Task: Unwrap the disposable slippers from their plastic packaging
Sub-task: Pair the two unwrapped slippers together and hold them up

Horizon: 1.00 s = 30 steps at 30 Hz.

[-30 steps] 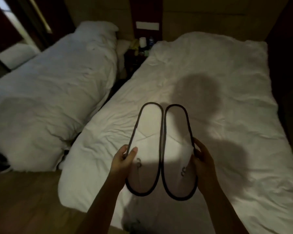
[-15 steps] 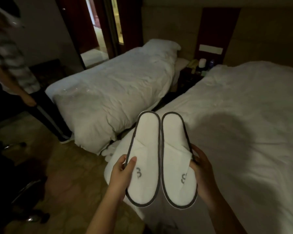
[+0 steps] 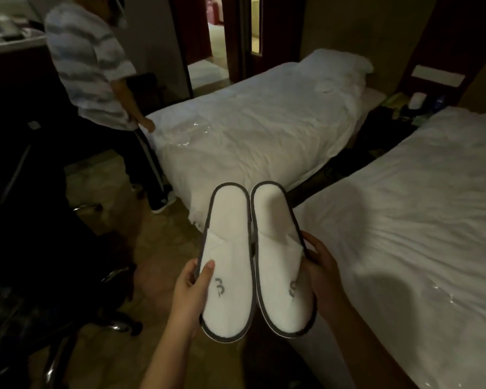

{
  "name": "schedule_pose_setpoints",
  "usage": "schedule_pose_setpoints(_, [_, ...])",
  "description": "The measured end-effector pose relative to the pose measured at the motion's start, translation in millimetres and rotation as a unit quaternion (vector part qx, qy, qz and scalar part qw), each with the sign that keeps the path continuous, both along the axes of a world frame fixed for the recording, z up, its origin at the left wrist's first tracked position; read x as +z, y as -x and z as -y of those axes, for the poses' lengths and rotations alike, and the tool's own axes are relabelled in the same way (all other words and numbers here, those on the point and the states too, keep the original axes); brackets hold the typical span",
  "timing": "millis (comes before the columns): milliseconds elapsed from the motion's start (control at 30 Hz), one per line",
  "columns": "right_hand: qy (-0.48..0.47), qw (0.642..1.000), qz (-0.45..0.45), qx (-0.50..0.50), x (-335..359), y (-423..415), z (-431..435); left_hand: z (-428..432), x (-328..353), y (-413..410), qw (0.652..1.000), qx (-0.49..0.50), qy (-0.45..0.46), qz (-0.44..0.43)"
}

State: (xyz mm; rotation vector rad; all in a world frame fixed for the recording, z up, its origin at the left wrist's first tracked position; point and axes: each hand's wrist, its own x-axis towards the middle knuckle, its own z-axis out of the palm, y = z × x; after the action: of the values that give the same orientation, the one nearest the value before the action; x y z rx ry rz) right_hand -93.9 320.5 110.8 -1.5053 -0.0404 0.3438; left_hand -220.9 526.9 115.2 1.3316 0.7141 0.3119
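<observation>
Two white disposable slippers with dark grey trim are held side by side, toes toward me, above the floor between two beds. My left hand (image 3: 192,287) grips the outer edge of the left slipper (image 3: 226,256), thumb on its upper. My right hand (image 3: 321,269) grips the outer edge of the right slipper (image 3: 278,259). No plastic covers either slipper. Clear plastic packaging (image 3: 187,131) lies crumpled on the far bed, and another clear plastic piece (image 3: 443,297) glints on the near bed at the right.
The far bed (image 3: 264,130) and the near bed (image 3: 404,220) have rumpled white duvets. A person in a striped shirt (image 3: 96,68) stands at the far bed's foot. A dark office chair (image 3: 48,248) fills the left. A cluttered nightstand (image 3: 410,108) sits between the beds.
My view has swung left, off the near bed toward the far bed, the chair and the standing person. Both hands keep the same grip on the slippers, which stay side by side.
</observation>
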Motion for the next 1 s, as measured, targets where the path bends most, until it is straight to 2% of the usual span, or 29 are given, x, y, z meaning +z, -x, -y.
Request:
schedule_pose_setpoints(233, [0.017,1.000,-0.010,-0.021,-8,-47,-68,-65,-16,-48,1.000,0.002,0.017,-0.015])
schedule_pose_setpoints(500, [0.008,1.000,-0.012,0.003,-26,-135,-199,-191,-10,-128,0.997,0.008,-0.059,-0.043])
schedule_pose_setpoints(667, [-0.011,0.999,-0.034,-0.011,-24,-183,-256,-250,-3,-183,0.996,0.006,-0.071,-0.055])
schedule_pose_setpoints(867, [0.018,0.993,-0.046,-0.110,-26,-233,-258,-270,-12,-283,0.991,-0.099,-0.076,-0.055])
schedule_pose_setpoints(1000, [0.033,0.966,-0.083,-0.241,-37,-265,-240,-266,-27,-376,0.968,-0.233,-0.072,-0.065])
